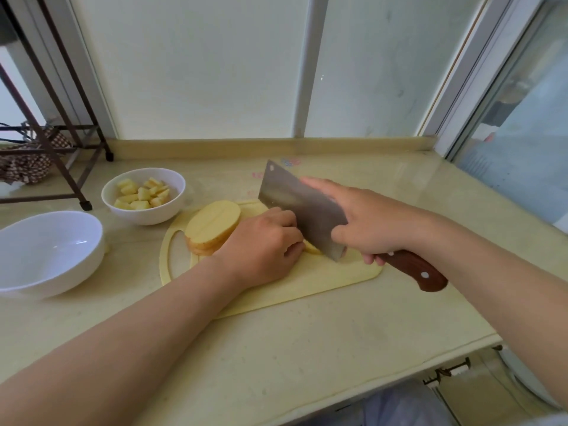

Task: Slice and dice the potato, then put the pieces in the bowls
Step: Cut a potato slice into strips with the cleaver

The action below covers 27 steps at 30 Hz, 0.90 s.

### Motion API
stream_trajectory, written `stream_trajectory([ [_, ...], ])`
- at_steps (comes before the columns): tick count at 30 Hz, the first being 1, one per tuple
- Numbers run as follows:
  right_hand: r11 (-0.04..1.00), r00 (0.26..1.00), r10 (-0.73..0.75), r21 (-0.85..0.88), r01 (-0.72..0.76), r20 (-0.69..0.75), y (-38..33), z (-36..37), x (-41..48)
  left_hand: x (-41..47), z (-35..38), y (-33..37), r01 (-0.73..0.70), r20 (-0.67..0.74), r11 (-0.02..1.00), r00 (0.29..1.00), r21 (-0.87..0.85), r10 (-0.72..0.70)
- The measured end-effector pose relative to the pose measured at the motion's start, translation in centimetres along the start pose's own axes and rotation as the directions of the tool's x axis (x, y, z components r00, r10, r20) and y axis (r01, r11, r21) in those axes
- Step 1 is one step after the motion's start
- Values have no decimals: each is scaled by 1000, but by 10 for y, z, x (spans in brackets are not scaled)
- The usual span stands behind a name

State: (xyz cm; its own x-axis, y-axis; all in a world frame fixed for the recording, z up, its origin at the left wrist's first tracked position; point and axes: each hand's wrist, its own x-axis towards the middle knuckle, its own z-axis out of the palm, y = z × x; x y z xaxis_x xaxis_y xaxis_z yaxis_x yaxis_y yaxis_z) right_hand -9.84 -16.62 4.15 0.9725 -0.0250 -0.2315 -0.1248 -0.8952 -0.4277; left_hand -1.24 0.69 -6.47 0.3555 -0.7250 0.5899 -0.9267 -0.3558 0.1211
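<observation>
Board (322,272) on counter (307,348), centre. Stacked slices (212,226) on its left end; right of them left hand (261,244) pins a piece (311,248), cleaver (304,210) against its knuckles. 2 bowls left of board: far bowl (144,218) holds dice (140,195), near bowl (46,250) before it.

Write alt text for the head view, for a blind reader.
The right hand grips a cleaver, its blade down on a potato piece that the left hand holds with curled fingers, on a pale cutting board. Stacked potato slices lie at the board's left; further left, a small white bowl holds potato dice and a larger white bowl is empty.
</observation>
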Motion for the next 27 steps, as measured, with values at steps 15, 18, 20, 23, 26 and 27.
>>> stream_trajectory([
  [15, 991, 988, 132, -20, -134, -85, 38, -5, -11, 9, -12, 6, 403, 357, 913, 864, -64, -356],
  [18, 993, 994, 102, -48, -104, -41, 30, -5, -8, 11, -14, 5, 409, 407, 910, 844, -66, -350],
  [20, 994, 996, 90, -58, -91, -24, 28, -5, -7, 11, -14, 5, 411, 423, 910, 836, -62, -349],
  [23, 994, 996, 89, -63, -90, -14, 27, -5, -7, 12, -14, 5, 418, 431, 906, 830, -63, -353],
  [26, 994, 996, 86, -72, -87, -15, 25, -4, -9, 13, -14, 5, 424, 435, 903, 826, -62, -358],
  [27, 994, 996, 85, -74, -86, -17, 24, -4, -9, 13, -14, 5, 424, 434, 904, 827, -61, -358],
])
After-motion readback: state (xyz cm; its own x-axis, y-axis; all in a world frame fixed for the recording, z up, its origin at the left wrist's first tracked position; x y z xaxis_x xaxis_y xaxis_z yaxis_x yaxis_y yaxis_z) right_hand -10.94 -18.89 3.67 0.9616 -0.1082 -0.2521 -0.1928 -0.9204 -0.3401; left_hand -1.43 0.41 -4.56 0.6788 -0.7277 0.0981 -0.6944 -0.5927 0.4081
